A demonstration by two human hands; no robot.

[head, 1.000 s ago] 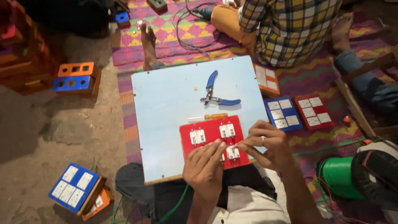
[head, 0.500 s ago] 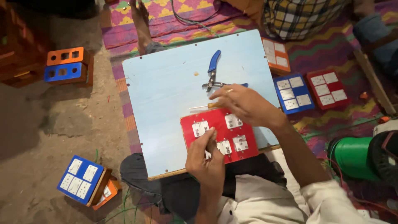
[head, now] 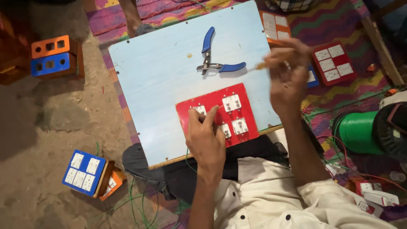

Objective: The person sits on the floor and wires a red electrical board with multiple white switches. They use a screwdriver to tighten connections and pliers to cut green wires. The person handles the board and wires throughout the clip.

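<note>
Red plastic, the switch plate lies flat at the near edge of the pale blue board, which rests across the person's lap, and it carries four white switches. The left hand presses down on the plate's left half, fingers spread and fingertips touching the switch nearest the plate's far left corner. The right hand hovers above the board's right edge, well apart from the left, its fingers pinched shut around a slim tool with an orange handle; the tip is hidden and blurred, so whether it is a screwdriver cannot be told for sure. Blue-handled pliers lie untouched, jaws toward the board's middle, near the far edge. Beyond the right edge sit an orange switch plate and another red one on the patterned mat, with a green wire spool by the person's right side. For the work in hand, the left palm should probably keep the plate from sliding while the tool comes down squarely on its mark, since the smooth board offers little grip.
</note>
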